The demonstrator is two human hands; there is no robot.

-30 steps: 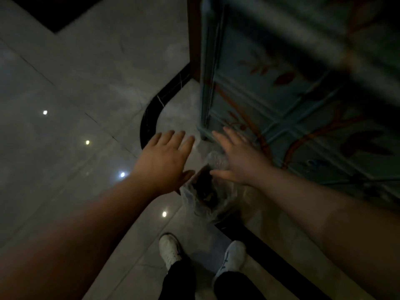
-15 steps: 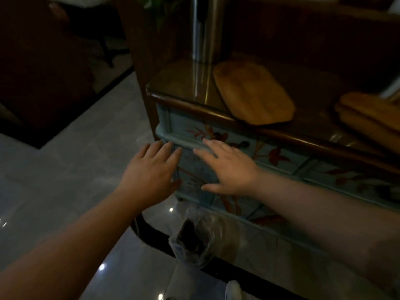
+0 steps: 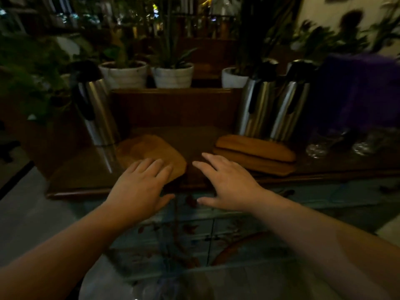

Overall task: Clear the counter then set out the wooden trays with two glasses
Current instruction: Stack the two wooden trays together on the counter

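Observation:
A single wooden tray [image 3: 149,151] lies flat on the dark counter [image 3: 71,180], left of centre. A stack of two wooden trays [image 3: 255,153] rests to the right. Clear glasses [image 3: 318,146] stand blurred at the far right of the counter. My left hand [image 3: 140,187] hovers open over the near edge of the single tray, fingers spread. My right hand [image 3: 227,182] is open over the bare counter between the trays. Neither hand holds anything.
A steel thermos jug [image 3: 95,109] stands at the left, two more [image 3: 272,105] behind the stacked trays. White plant pots [image 3: 173,75] line a raised ledge behind. A purple object [image 3: 363,89] sits at the right. Painted blue drawers [image 3: 194,234] are below; a plastic bag [image 3: 138,284] lies on the floor.
My view has swung up from the floor and bag to the counter top. Both open hands rose from beside the bag to over the counter's front edge.

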